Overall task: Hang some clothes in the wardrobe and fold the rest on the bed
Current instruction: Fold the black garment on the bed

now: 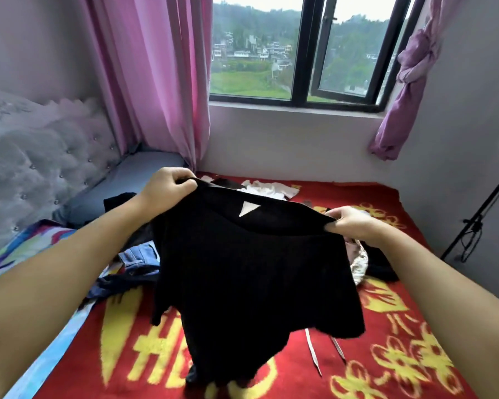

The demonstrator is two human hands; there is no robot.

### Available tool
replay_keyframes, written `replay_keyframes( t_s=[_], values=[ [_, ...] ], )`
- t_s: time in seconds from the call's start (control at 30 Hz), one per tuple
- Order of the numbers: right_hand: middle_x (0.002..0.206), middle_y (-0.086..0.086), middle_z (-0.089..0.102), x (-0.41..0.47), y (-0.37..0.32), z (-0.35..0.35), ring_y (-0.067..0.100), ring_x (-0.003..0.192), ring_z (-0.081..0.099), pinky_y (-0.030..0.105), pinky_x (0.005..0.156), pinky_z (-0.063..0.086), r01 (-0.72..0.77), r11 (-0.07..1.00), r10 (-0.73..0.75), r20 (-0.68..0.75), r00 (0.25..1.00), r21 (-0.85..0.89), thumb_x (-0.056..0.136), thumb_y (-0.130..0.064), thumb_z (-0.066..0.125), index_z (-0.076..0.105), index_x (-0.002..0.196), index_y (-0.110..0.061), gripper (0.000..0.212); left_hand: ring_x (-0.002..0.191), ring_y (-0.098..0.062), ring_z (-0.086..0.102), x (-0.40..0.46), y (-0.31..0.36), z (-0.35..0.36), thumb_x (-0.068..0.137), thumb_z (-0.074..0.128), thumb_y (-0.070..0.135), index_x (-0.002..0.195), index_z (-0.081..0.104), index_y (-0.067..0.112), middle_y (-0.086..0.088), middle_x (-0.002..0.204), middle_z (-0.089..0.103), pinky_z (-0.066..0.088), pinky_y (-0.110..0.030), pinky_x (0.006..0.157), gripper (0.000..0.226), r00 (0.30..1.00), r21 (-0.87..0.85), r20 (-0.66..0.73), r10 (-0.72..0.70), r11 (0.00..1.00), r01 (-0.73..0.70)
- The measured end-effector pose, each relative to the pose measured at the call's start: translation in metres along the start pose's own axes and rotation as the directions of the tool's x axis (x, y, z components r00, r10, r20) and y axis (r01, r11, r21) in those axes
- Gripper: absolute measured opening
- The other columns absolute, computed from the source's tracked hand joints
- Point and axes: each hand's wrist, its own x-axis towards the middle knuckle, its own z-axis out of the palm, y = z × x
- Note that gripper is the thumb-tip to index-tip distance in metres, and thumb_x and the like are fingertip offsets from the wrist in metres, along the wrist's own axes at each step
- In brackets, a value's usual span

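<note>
A black T-shirt [251, 272] with a white triangular neck label hangs spread in the air above the bed [386, 306]. My left hand [167, 188] pinches its left shoulder and my right hand [355, 223] pinches its right shoulder. Its hem drapes down onto the red blanket. Behind it lie blue jeans [139, 254], a white garment [268, 189], a dark garment [118, 201] and a pale patterned piece [359, 262] beside more black cloth [382, 267].
A grey tufted headboard [41, 168] and a blue-grey pillow [127, 185] stand at the left. Pink curtains [156, 82] flank the window [308, 53] ahead. A black stand [478, 220] leans by the right wall. White straps [311, 349] lie on the blanket.
</note>
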Motion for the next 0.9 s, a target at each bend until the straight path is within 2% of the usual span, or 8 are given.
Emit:
replay_keyframes(
  t_s=[0.1,0.2,0.37,0.47,0.57,0.67,0.8,0.9],
  values=[
    [0.072,0.001,0.064,-0.004,-0.022,-0.015,0.007,0.057,0.060,0.016,0.054,0.048,0.126,0.954,-0.126,-0.017,0.992,0.272,0.085,-0.007,0.064,0.068,0.074,-0.016,0.014,0.052,-0.001,0.045,-0.001,-0.015,-0.018,0.072,0.052,0.031,0.069,0.065,0.020,0.012,0.059,0.053,0.038,-0.016,0.051,0.017,0.996,-0.129,0.065,-0.065,0.989,0.073],
    [0.081,0.005,0.069,-0.013,-0.049,-0.029,0.012,0.065,0.066,0.021,0.059,0.054,0.170,0.868,-0.229,0.073,0.971,0.467,0.074,-0.033,0.079,0.073,0.087,-0.015,0.022,0.049,0.000,0.051,0.002,-0.021,-0.042,0.084,0.063,0.035,0.070,0.067,0.022,0.011,0.059,0.056,0.041,-0.012,0.045,0.019,0.966,-0.264,0.245,-0.085,0.953,0.150],
    [0.107,0.013,0.070,-0.023,-0.071,-0.069,0.025,0.092,0.068,0.035,0.077,0.059,0.092,0.941,-0.261,0.524,0.811,0.326,0.059,-0.046,0.087,0.067,0.112,-0.011,0.067,0.057,-0.006,0.064,0.007,-0.025,-0.070,0.059,0.081,0.061,0.081,0.074,0.019,0.003,0.071,0.069,0.049,-0.017,0.048,0.048,0.905,-0.357,0.410,-0.116,0.893,0.276],
    [0.098,0.014,0.073,-0.024,-0.077,-0.075,0.023,0.084,0.071,0.030,0.071,0.059,0.163,0.930,-0.293,0.399,0.869,0.330,0.063,-0.037,0.087,0.074,0.099,-0.011,0.046,0.057,-0.006,0.065,0.008,-0.023,-0.073,0.057,0.083,0.061,0.083,0.075,0.018,0.002,0.070,0.070,0.050,-0.017,0.049,0.051,0.880,-0.426,0.471,-0.065,0.856,0.292],
    [0.084,0.009,0.074,-0.027,-0.081,-0.065,0.015,0.068,0.071,0.020,0.059,0.055,0.290,0.887,-0.343,0.091,0.935,0.358,0.073,-0.039,0.072,0.076,0.089,-0.011,0.032,0.054,-0.005,0.062,0.009,-0.020,-0.073,0.055,0.085,0.059,0.079,0.073,0.018,0.003,0.067,0.066,0.050,-0.017,0.048,0.048,0.825,-0.422,0.564,-0.039,0.845,0.329],
    [0.066,-0.004,0.071,-0.038,-0.085,-0.062,0.007,0.055,0.065,0.015,0.052,0.049,0.437,0.850,-0.435,-0.076,0.897,0.295,0.082,-0.048,0.061,0.076,0.077,-0.021,0.031,0.064,-0.008,0.068,0.013,-0.017,-0.079,0.055,0.089,0.052,0.091,0.075,0.016,-0.001,0.079,0.072,0.053,-0.018,0.055,0.052,0.823,-0.446,0.567,0.012,0.845,0.295],
    [0.077,0.011,0.068,-0.052,-0.082,-0.088,0.021,0.067,0.063,0.028,0.066,0.052,0.534,0.810,-0.544,-0.030,0.838,0.242,0.078,-0.060,0.068,0.073,0.087,-0.010,0.052,0.074,-0.013,0.070,0.025,-0.021,-0.099,0.060,0.088,0.049,0.106,0.071,0.010,-0.006,0.091,0.072,0.057,-0.022,0.066,0.062,0.859,-0.541,0.505,0.079,0.804,0.244],
    [0.090,0.010,0.074,-0.051,-0.084,-0.087,0.022,0.078,0.071,0.028,0.073,0.058,0.454,0.860,-0.487,0.108,0.867,0.233,0.071,-0.042,0.075,0.076,0.094,-0.017,0.033,0.069,-0.011,0.068,0.032,-0.011,-0.087,0.065,0.084,0.052,0.101,0.072,0.012,-0.003,0.085,0.071,0.055,-0.021,0.058,0.055,0.838,-0.385,0.546,-0.004,0.887,0.255]
  ],
)
